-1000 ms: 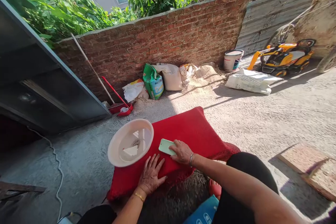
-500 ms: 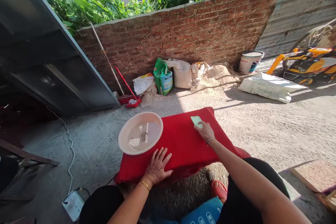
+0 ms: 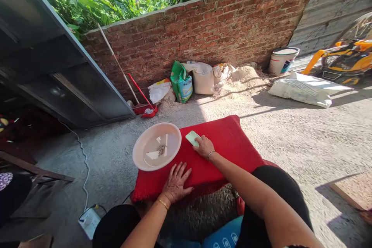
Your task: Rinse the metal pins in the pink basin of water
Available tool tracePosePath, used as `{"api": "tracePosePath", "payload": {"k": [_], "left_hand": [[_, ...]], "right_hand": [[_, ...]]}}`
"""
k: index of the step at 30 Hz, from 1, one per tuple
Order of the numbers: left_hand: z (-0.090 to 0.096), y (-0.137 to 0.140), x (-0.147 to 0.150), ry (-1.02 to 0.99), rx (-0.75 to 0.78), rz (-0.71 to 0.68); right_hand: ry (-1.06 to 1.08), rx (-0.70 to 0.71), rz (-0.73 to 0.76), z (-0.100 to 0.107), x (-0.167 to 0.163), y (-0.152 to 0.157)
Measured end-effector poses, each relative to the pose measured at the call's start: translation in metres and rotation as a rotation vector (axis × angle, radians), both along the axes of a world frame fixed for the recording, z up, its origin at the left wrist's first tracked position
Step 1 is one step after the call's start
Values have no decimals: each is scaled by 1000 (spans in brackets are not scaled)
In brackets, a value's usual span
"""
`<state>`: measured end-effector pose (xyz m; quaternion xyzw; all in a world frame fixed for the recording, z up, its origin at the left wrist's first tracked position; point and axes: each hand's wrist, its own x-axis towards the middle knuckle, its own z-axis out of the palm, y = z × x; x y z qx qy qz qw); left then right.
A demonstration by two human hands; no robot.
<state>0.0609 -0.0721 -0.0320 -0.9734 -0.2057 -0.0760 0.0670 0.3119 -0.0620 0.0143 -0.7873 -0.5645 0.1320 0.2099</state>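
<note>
A red cloth (image 3: 223, 139) lies spread over a low support in front of me, its near edge hanging down. My left hand (image 3: 177, 182) rests flat on its near left part, fingers spread. In my right hand (image 3: 204, 146) is a pale green block (image 3: 192, 138) with rounded corners, like the back of a scrubbing brush, held against the cloth near its middle. The block's underside is hidden. Left of it, a pale pink basin (image 3: 139, 151) of water stands on the cloth's left end, with reflections on the surface.
A power strip (image 3: 90, 223) with a cord lies on the ground at lower left. Filled sacks (image 3: 202, 79), a red dustpan (image 3: 149, 111) and a white bucket (image 3: 283, 62) stand along the brick wall (image 3: 203, 35). A blue bag (image 3: 223, 234) is between my knees.
My right hand has slid the pale green block leftward over the red cloth, from its right part to near the basin. My left hand stays flat in place.
</note>
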Motion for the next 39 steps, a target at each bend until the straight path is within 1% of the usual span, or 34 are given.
{"api": "tracePosePath", "payload": {"k": [3,5,8,10,11,12,14,15,18,20,22,23,25,26,28,29,31,33,36,38,39], "left_hand": [[0,0,0,-18,13,-12],[0,-1,0,-30,11,-7],[-1,-1,1,-45,4,-3],[-1,-2,2,-49,3,-6],[-1,-2,2,-50,3,-6],[-1,-2,2,-49,2,-6],[-1,-2,2,-47,-7,-1],[-1,-2,2,-44,-15,1],[-2,-2,1,-28,-40,8],[-2,-2,0,-19,-45,14],[-1,-3,0,-17,-40,18],[-1,-3,0,-16,-36,15],[0,-4,0,-13,-31,7],[0,-5,0,-13,-31,4],[-1,-5,0,-17,-32,3],[-2,-5,0,-20,-32,4],[-5,-4,0,-27,-30,-1],[-8,-3,-1,-35,-30,-9],[-9,-2,0,-57,-32,-15],[-7,-3,1,-78,-31,-15],[-6,-3,1,-87,-29,-15]], "right_hand": [[-32,-30,-153,3,56,-18],[-38,-46,-291,4,98,-37],[32,-25,-606,3,151,-69],[81,-8,-793,3,172,-83],[89,-6,-840,3,176,-86],[90,-5,-853,4,176,-85],[91,15,-794,8,161,-72],[79,26,-713,10,147,-61],[-3,33,-339,18,86,-19],[-27,35,-159,20,40,9],[-24,37,-60,19,1,34],[-22,33,-26,18,-14,44],[-15,15,14,14,-29,60],[-13,2,19,13,-28,65],[-14,-23,-2,11,-10,67],[-19,-36,-33,10,6,64],[-35,-64,-141,12,49,49],[-48,-102,-310,18,100,24],[-51,-164,-608,30,172,-26],[-52,-190,-768,35,206,-62],[-60,-186,-813,36,217,-79]]}}
